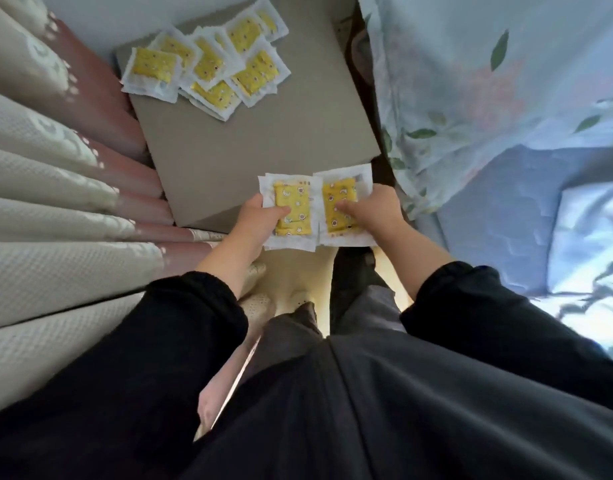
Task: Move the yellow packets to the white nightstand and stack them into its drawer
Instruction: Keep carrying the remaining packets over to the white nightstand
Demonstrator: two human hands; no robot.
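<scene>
We see a left hand (260, 220) and a right hand (374, 209) held side by side over the near edge of a nightstand (246, 143), each gripping a small stack of yellow packets. The left stack (293, 202) is pinched with the thumb across its yellow face and the fingers curled underneath. The right stack (339, 195) is clamped the same way, thumb on top, fingers hidden below. The two stacks touch along their inner white borders, and layered white edges show at the near end of each. How many packets each stack holds we cannot tell.

At the far end of the nightstand top lies a loose pile of packets (208, 64), overlapping and fanned at different angles, yellow faces up inside crimped white wrappers. The packet at the pile's left corner slightly overhangs the edge. We see only the top of the nightstand. A pleated curtain (55, 174) hangs just beside it on the left, and a bed with floral bedding (471, 81) lies on the right. Black sleeves (194, 306) cover both forearms.
</scene>
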